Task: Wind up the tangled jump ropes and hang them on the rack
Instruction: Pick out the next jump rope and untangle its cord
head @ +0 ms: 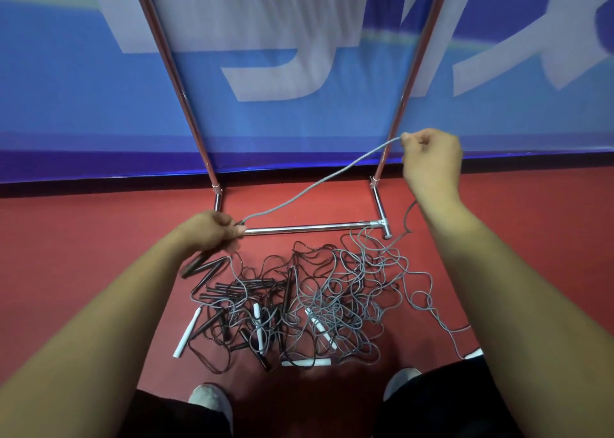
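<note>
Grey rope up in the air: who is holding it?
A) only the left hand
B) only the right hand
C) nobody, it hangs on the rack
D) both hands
D: the grey rope stretches from the left hand, low by the rack's bottom bar, up to the right hand. Each hand pinches it, above the tangled pile on the floor.
</note>
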Demonstrator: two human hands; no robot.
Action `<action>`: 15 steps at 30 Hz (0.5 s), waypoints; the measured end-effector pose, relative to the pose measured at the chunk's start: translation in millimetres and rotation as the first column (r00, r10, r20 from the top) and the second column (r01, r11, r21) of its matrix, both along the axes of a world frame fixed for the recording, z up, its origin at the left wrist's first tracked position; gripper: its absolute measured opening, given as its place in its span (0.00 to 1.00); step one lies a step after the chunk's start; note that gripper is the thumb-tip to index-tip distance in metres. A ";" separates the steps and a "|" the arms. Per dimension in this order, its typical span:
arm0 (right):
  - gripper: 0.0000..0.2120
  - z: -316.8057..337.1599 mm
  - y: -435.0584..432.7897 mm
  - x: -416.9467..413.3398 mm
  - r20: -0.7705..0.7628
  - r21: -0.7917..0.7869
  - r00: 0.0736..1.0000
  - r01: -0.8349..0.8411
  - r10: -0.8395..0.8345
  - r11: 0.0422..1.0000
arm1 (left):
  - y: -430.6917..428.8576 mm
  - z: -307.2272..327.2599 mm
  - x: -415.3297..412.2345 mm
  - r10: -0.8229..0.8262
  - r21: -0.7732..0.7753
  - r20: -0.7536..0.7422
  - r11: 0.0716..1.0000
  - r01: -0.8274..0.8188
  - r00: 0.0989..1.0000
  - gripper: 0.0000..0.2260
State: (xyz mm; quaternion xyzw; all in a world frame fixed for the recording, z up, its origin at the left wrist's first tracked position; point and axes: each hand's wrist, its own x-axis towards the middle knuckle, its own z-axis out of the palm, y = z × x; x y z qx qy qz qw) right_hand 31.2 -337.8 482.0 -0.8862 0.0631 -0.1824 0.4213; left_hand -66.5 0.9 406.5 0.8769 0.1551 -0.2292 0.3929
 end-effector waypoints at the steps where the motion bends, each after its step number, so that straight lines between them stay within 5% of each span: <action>1: 0.17 -1.3 2.3 -0.6 -0.016 -0.034 1.000 0.004 -0.005 0.999 | -1.0 1.3 -2.1 0.014 0.008 -0.034 1.000 -0.014 0.999 0.13; 3: 0.15 -5.7 4.6 0.1 -0.036 -0.074 0.999 -0.002 0.000 0.997 | -8.1 4.2 -6.2 0.048 -0.023 -0.077 0.998 -0.050 0.996 0.16; 5: 0.14 -10.9 4.0 3.6 -0.069 -0.075 0.998 -0.015 0.010 0.997 | -19.9 8.7 -4.7 0.187 -0.253 -0.050 0.948 -0.194 0.981 0.16; 8: 0.16 -17.3 3.9 6.8 -0.172 -0.074 0.984 -0.050 0.037 0.996 | -38.7 27.0 3.0 0.422 -0.695 -0.098 0.619 -0.365 0.901 0.09; 10: 0.17 -20.4 8.3 6.1 -0.263 -0.087 0.960 -0.119 0.092 0.989 | -48.1 43.2 5.2 0.473 -0.817 -0.096 0.465 -0.340 0.876 0.11; 12: 0.17 -22.0 14.7 2.4 -0.354 -0.091 0.919 -0.221 0.176 0.971 | -54.0 56.9 3.2 0.462 -0.855 -0.063 0.433 -0.287 0.885 0.09; 15: 0.16 -21.2 25.7 -8.1 -0.466 -0.113 0.841 -0.364 0.274 0.924 | -61.1 68.2 -1.9 0.383 -0.818 -0.017 0.526 -0.233 0.923 0.09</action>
